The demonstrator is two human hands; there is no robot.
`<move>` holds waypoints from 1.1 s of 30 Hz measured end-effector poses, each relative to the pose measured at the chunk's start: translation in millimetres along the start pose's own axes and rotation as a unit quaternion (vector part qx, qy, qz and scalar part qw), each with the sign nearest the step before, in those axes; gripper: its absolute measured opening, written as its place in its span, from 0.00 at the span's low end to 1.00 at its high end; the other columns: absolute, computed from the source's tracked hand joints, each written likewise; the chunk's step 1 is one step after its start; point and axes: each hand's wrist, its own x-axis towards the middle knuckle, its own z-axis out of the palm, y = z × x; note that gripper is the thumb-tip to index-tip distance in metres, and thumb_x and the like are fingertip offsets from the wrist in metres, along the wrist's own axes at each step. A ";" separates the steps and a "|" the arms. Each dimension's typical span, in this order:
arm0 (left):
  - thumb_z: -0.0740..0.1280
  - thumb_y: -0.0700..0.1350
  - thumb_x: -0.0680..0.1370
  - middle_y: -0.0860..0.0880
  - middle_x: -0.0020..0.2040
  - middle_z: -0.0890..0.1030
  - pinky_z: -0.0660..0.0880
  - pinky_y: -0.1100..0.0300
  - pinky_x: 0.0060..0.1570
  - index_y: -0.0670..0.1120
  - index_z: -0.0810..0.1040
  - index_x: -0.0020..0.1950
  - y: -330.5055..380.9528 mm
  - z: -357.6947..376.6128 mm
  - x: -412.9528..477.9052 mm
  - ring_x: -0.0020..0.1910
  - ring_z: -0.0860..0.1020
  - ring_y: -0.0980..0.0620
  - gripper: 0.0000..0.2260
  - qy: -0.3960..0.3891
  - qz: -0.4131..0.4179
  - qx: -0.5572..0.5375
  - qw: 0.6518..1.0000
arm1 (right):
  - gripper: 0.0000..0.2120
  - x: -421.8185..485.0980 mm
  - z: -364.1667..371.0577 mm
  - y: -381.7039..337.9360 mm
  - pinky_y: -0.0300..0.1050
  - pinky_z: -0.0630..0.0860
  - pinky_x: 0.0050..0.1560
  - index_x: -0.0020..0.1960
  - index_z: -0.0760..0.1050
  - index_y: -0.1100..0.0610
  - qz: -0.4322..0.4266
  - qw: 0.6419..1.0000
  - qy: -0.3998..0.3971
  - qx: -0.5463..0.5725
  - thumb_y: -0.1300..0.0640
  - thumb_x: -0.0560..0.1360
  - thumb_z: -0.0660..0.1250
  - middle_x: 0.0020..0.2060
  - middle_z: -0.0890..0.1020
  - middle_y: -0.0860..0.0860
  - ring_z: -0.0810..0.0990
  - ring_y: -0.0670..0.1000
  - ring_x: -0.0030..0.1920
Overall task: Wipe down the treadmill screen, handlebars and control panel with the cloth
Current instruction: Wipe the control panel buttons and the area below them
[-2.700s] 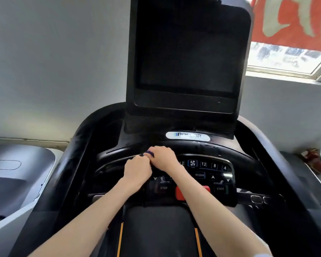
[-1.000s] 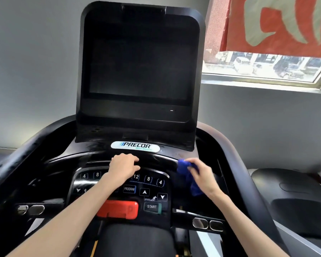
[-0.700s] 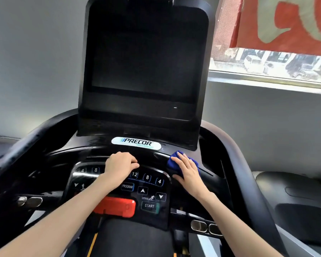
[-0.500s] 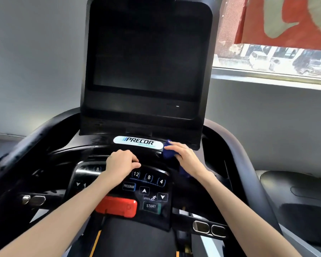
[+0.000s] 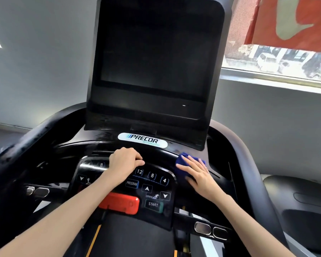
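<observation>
A black treadmill console fills the view, with a tall dark screen [image 5: 154,58] upright at the top. Below it sits the control panel [image 5: 152,184] with numbered keys, a START key and a red stop bar [image 5: 120,203]. My left hand [image 5: 125,163] has its fingers curled over the curved front handlebar [image 5: 161,154] above the panel. My right hand [image 5: 198,175] lies flat with straight fingers, pressing a blue cloth [image 5: 182,160] onto the handlebar just right of the panel. Most of the cloth is hidden under the palm.
Black side rails [image 5: 248,164] curve down on both sides. Metal grip sensors [image 5: 210,230] sit on the lower crossbar at right and left. A second grey machine [image 5: 300,197] stands to the right. A window [image 5: 278,60] with a red banner is at the upper right.
My right hand with the cloth slid from beside the logo plate back down and right along the handlebar. My left hand stayed gripping the bar.
</observation>
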 end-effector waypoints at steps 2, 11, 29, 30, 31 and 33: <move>0.66 0.57 0.76 0.51 0.51 0.84 0.73 0.57 0.49 0.59 0.80 0.58 0.6 -0.3 2.2 0.55 0.79 0.47 0.12 -0.006 -0.002 0.001 1.000 | 0.21 -16.6 -2.8 1.9 0.61 0.45 0.71 0.70 0.61 0.36 0.045 0.999 -0.021 -0.016 0.44 0.77 0.57 0.74 0.54 0.37 0.49 0.49 0.76; 0.65 0.57 0.76 0.51 0.52 0.83 0.73 0.58 0.48 0.58 0.80 0.59 1.5 0.1 1.3 0.56 0.79 0.47 0.12 -0.004 0.000 0.003 1.000 | 0.26 -35.5 23.8 -5.7 0.56 0.51 0.74 0.69 0.68 0.47 -0.001 0.998 0.056 0.002 0.60 0.74 0.68 0.74 0.59 0.43 0.52 0.47 0.75; 0.66 0.56 0.76 0.50 0.50 0.84 0.73 0.57 0.48 0.57 0.81 0.58 -1.3 1.7 -0.8 0.54 0.80 0.47 0.12 0.005 0.010 -0.023 1.000 | 0.18 -50.1 22.5 0.9 0.51 0.45 0.74 0.66 0.72 0.49 -0.128 0.982 -0.105 -0.086 0.55 0.80 0.52 0.70 0.67 0.44 0.56 0.48 0.74; 0.66 0.56 0.76 0.50 0.49 0.84 0.74 0.57 0.48 0.57 0.81 0.58 -1.2 1.7 -0.9 0.54 0.80 0.47 0.12 0.004 0.010 -0.025 1.000 | 0.18 -58.3 23.3 3.7 0.49 0.43 0.74 0.65 0.72 0.50 -0.172 0.969 -0.156 -0.087 0.53 0.82 0.49 0.70 0.67 0.44 0.55 0.46 0.75; 0.66 0.56 0.77 0.50 0.49 0.84 0.74 0.57 0.48 0.57 0.81 0.58 -1.0 1.5 -0.8 0.54 0.80 0.47 0.12 0.003 0.010 -0.025 1.000 | 0.19 -61.7 23.5 6.8 0.47 0.42 0.74 0.66 0.71 0.50 -0.209 0.958 -0.181 -0.070 0.51 0.83 0.47 0.71 0.66 0.45 0.53 0.45 0.75; 0.66 0.56 0.77 0.50 0.49 0.84 0.74 0.57 0.47 0.57 0.81 0.58 -0.8 1.2 -0.5 0.54 0.80 0.48 0.12 0.000 0.010 -0.026 1.000 | 0.18 -67.6 20.3 12.1 0.47 0.46 0.75 0.68 0.69 0.49 -0.244 0.945 -0.218 0.005 0.50 0.82 0.49 0.71 0.66 0.48 0.54 0.46 0.75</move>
